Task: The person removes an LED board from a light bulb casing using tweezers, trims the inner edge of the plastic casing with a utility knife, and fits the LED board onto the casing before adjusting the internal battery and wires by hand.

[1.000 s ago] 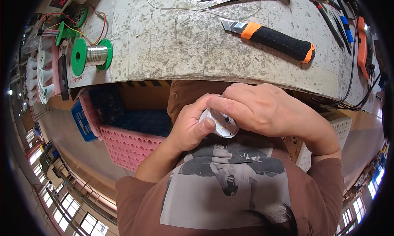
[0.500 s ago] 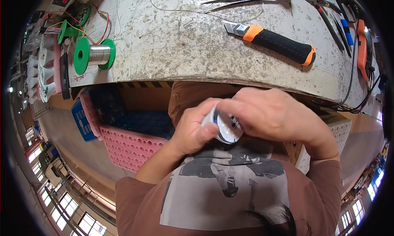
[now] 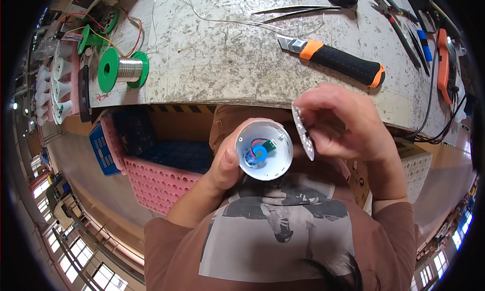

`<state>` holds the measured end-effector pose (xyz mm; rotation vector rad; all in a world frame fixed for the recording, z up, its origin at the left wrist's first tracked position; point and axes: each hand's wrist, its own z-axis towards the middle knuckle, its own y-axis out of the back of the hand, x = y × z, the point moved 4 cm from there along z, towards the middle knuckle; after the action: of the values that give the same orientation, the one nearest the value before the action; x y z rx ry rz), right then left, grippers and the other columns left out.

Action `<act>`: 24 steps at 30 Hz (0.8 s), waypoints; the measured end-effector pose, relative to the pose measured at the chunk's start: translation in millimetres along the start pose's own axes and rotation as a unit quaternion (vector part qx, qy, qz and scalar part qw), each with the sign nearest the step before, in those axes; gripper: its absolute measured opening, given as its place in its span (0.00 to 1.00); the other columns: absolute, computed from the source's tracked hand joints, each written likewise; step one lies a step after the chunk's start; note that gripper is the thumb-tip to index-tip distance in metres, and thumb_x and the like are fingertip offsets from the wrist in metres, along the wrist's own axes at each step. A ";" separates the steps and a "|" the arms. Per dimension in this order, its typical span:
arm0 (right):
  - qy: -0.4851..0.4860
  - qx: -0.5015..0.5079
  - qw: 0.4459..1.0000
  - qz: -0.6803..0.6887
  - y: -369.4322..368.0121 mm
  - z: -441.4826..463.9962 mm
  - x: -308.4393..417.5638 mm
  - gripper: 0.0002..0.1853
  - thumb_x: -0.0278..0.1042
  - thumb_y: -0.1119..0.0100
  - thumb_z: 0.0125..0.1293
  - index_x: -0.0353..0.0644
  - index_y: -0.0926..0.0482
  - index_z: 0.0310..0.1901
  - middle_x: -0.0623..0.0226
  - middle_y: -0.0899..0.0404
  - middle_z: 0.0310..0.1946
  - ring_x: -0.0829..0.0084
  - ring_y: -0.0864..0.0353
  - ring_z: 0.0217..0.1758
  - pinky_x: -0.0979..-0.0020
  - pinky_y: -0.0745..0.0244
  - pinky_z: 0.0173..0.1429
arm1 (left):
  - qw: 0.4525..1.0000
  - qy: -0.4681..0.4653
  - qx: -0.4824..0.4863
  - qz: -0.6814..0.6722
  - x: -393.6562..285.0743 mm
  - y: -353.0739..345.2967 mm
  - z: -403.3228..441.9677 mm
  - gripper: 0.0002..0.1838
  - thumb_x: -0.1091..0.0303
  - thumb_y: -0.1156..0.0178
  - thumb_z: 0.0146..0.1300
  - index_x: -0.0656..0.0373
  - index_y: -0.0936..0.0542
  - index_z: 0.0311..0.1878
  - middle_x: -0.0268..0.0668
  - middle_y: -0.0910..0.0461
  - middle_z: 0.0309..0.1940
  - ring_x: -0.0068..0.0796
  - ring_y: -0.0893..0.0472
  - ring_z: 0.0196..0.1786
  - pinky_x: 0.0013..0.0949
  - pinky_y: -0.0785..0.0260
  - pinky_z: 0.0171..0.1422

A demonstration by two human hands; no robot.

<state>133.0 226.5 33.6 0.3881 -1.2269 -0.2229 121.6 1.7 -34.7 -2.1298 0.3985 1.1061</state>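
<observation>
My left hand is wrapped round a white round lamp housing, its open mouth facing up toward me. Inside the housing sit a small green circuit board, red and dark wires, and a blue round part. Just to the right, my right hand pinches a thin round LED board by its edge, tilted almost edge-on. The board is apart from the housing. Both hands are in front of the table's near edge, above my lap.
On the worn table lie an orange-and-black utility knife, tweezers, pliers and a green solder spool. An orange meter is at the right. Below left stand a pink perforated tray and a blue crate.
The LED board has come away from the housing's mouth and moved right in my right hand. The housing has turned so its inside now shows.
</observation>
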 end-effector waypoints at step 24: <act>-0.049 0.106 0.952 0.283 -16.3 -8.1 -26.8 0.40 0.41 0.18 0.58 0.33 0.23 0.70 0.58 0.17 0.56 0.72 0.14 0.44 0.69 0.10 0.50 | 0.991 0.040 -0.004 -0.131 -7.6 -13.0 6.3 0.63 0.08 0.70 0.63 0.65 0.23 0.68 0.49 0.15 0.57 0.43 0.14 0.59 0.45 0.20 0.65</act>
<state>132.6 222.9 1.3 0.1967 -1.4149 0.3900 120.5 15.1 -25.4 -2.1645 0.1439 0.8754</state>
